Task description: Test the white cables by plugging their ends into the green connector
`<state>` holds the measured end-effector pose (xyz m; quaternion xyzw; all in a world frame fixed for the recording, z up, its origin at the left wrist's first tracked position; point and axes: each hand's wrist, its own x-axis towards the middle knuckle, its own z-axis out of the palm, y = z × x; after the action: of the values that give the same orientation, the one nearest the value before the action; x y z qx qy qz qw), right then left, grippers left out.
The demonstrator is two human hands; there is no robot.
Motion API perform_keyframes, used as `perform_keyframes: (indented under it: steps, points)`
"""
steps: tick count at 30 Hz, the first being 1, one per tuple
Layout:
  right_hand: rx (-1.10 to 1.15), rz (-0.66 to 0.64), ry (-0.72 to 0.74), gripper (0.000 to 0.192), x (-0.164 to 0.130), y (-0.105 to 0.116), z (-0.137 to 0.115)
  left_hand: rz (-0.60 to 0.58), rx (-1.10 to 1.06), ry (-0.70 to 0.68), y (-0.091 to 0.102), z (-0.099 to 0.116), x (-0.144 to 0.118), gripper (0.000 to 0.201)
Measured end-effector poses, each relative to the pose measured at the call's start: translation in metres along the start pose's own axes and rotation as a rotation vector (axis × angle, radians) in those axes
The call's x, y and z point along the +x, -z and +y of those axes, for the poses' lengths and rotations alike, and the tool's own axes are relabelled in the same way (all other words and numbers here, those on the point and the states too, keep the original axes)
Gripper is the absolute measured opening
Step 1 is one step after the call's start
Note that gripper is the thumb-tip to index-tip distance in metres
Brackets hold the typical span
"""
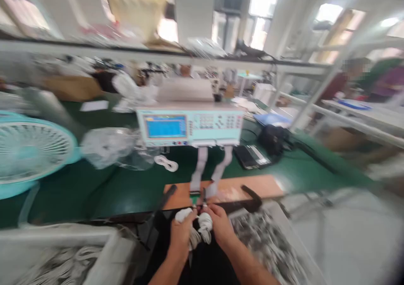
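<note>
- The surface (pixel 132 192) was green and glossy, with a tester (pixel 188 127) standing on it, its blue screen lit.
- Ribbons (pixel 199 167) ran down from it to a wooden board (pixel 265 186) at the near edge.
- Bright windows (pixel 261 5) and pale pillars (pixel 193 16) stood behind, blurred.
- Two cables (pixel 205 222), white and coiled in bundles, were just below the board; their plug ends were too blurred to read.
- The left hand (pixel 182 234) was closed around one bundle, the right hand (pixel 222 225) around the other.
</note>
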<state>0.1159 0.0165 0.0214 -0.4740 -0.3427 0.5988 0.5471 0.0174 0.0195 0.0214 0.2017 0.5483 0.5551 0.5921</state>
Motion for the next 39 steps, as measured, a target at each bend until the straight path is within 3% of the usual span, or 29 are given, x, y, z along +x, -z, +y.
perform_keyframes:
  steps: [2, 5, 8, 10, 13, 17, 21, 24, 28, 32, 35, 39]
  points:
    - [-0.058, -0.004, -0.049, 0.036, -0.004, 0.006, 0.000, -0.074, -0.008, 0.068, 0.000, -0.003, -0.012, 0.029]
    - [-0.237, -0.012, -0.111, 0.031, -0.014, 0.042, -0.005, -0.236, 0.092, 0.220, 0.003, -0.012, -0.020, 0.035]
    - [-0.653, 0.017, -0.112, 0.025, -0.041, 0.097, -0.023, -0.256, 0.150, 0.418, 0.005, -0.020, -0.029, 0.034]
    - [-0.749, 0.080, -0.088, 0.023, -0.058, 0.131, -0.034, -0.265, 0.097, 0.537, 0.002, -0.024, -0.035, 0.026]
    - [-0.880, 0.119, -0.026, 0.010, -0.070, 0.153, -0.037, -0.312, -0.046, 0.641, -0.008, -0.029, -0.038, 0.018]
    - [-0.862, -0.147, 0.078, 0.011, -0.076, 0.122, -0.018, -0.279, -0.117, 0.637, -0.014, -0.033, -0.033, 0.017]
    - [-0.971, -0.403, 0.349, 0.029, -0.075, 0.081, -0.007, -0.425, -0.102, 0.601, -0.004, -0.030, -0.035, 0.020]
    - [-1.182, -0.580, 0.444, 0.027, -0.068, 0.069, -0.009, -0.502, -0.039, 0.616, 0.008, -0.023, -0.036, 0.028]
    - [-1.336, -0.725, 0.479, 0.016, -0.063, 0.066, -0.008, -0.462, 0.090, 0.645, 0.019, -0.015, -0.039, 0.046]
    - [-1.219, -0.705, 0.462, 0.010, -0.061, 0.066, 0.000, -0.529, 0.191, 0.533, 0.025, -0.009, -0.046, 0.048]
    - [-0.958, -0.576, 0.342, 0.009, -0.057, 0.067, 0.004, -0.579, 0.325, 0.261, 0.029, -0.010, -0.051, 0.044]
    - [-0.821, -0.484, 0.278, 0.003, -0.051, 0.064, 0.006, -0.500, 0.498, -0.052, 0.034, -0.016, -0.050, 0.012]
